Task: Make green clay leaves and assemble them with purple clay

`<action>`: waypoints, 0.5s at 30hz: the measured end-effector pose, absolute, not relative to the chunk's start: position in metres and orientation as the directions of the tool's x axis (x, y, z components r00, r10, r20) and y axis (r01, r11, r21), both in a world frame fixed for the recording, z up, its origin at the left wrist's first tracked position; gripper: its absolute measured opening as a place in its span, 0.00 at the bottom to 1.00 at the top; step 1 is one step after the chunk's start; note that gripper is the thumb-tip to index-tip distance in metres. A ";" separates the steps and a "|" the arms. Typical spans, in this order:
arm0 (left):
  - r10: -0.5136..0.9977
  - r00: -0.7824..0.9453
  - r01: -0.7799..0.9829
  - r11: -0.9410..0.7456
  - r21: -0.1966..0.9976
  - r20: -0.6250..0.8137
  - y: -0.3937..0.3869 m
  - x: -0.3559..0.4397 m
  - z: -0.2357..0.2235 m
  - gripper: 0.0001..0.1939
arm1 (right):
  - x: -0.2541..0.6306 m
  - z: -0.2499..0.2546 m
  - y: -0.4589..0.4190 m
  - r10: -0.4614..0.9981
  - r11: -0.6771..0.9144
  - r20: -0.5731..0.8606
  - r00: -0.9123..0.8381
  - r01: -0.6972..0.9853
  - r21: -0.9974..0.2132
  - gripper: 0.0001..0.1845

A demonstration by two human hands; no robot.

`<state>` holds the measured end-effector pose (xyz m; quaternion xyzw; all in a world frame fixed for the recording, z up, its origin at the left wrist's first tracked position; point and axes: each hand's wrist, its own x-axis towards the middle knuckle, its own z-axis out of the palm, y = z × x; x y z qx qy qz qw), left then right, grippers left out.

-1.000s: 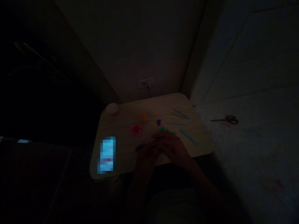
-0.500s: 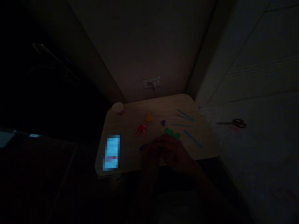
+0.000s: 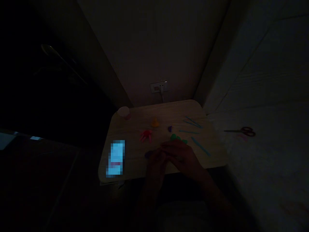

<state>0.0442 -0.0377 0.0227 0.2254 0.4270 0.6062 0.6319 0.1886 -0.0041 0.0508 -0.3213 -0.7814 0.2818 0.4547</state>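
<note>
In dim light, my left hand (image 3: 156, 163) and my right hand (image 3: 181, 156) meet over the front of the small wooden table (image 3: 131, 166). Both have curled fingers pressed close together; whatever lies between them is hidden. A dark purple lump (image 3: 148, 154) sits on the table beside the left fingers. Just beyond my right hand lies a green piece with rounded lobes (image 3: 175, 137), partly covered by it. Farther back are a red piece with several legs (image 3: 146, 135), an orange peaked piece (image 3: 155, 122) and a small purple piece (image 3: 170, 129).
A lit, blurred-out phone (image 3: 116, 158) lies at the table's left. Several thin blue tools, including a thicker blue stick (image 3: 201, 146), lie at the right. A pale tub (image 3: 124, 112) stands at the back left corner. Scissors (image 3: 243, 131) rest on the pale surface beyond the table; a wall socket (image 3: 159, 87) holds a plug.
The view has shifted slightly, moving the table a little right and down. My hands stay together at the same place, with the fingers slightly rearranged.
</note>
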 end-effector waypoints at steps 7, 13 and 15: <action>0.966 -0.057 -0.552 0.178 0.814 -0.250 -0.027 0.032 0.040 0.24 | 0.187 0.052 -0.010 0.824 0.548 0.491 -0.283 0.176 -0.818 0.21; 0.964 -0.097 -0.505 0.167 0.847 -0.248 -0.029 0.039 0.033 0.19 | 0.182 0.056 -0.005 0.851 0.521 0.487 -0.197 0.197 -0.831 0.17; 0.964 -0.084 -0.521 0.175 0.835 -0.254 -0.028 0.043 0.031 0.19 | 0.181 0.058 -0.004 0.854 0.518 0.487 -0.184 0.204 -0.831 0.17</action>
